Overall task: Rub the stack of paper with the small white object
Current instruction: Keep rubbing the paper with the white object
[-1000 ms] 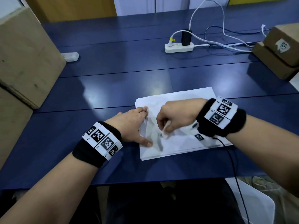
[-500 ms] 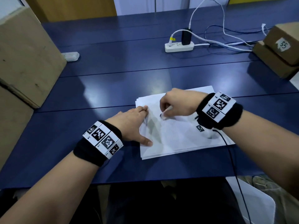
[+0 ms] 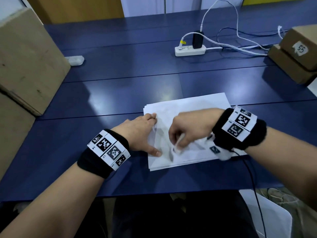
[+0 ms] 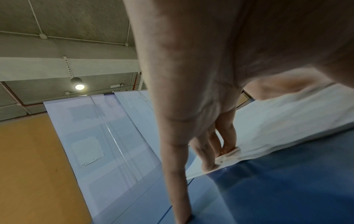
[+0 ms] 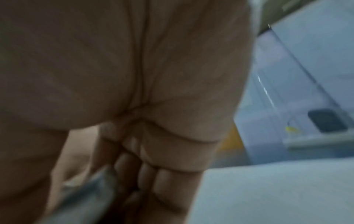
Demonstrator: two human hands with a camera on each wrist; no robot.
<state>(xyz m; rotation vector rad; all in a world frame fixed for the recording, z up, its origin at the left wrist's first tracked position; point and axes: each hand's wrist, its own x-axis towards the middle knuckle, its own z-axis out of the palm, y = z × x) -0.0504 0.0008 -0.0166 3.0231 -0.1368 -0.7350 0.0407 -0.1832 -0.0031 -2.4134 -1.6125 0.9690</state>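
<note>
A stack of white paper (image 3: 192, 107) lies on the blue table in front of me. My left hand (image 3: 144, 133) lies flat on the stack's left edge, fingers straight and thumb out, pressing the paper (image 4: 277, 121) down. My right hand (image 3: 187, 129) is curled over the middle of the stack and pinches a small white object (image 3: 178, 149), whose lower end touches the top sheet. In the right wrist view my right hand (image 5: 134, 166) shows only curled fingers and palm, blurred; the object is mostly hidden there.
Large cardboard boxes (image 3: 25, 57) stand at the left. More boxes (image 3: 295, 54) sit at the back right. A white power strip (image 3: 189, 49) with a black adapter and cables lies behind the paper. A small white device (image 3: 74, 59) lies at the back left.
My right hand has slid back toward me and slightly left over the paper with the white object, after moving away half a second ago. The left hand has stayed in place.
</note>
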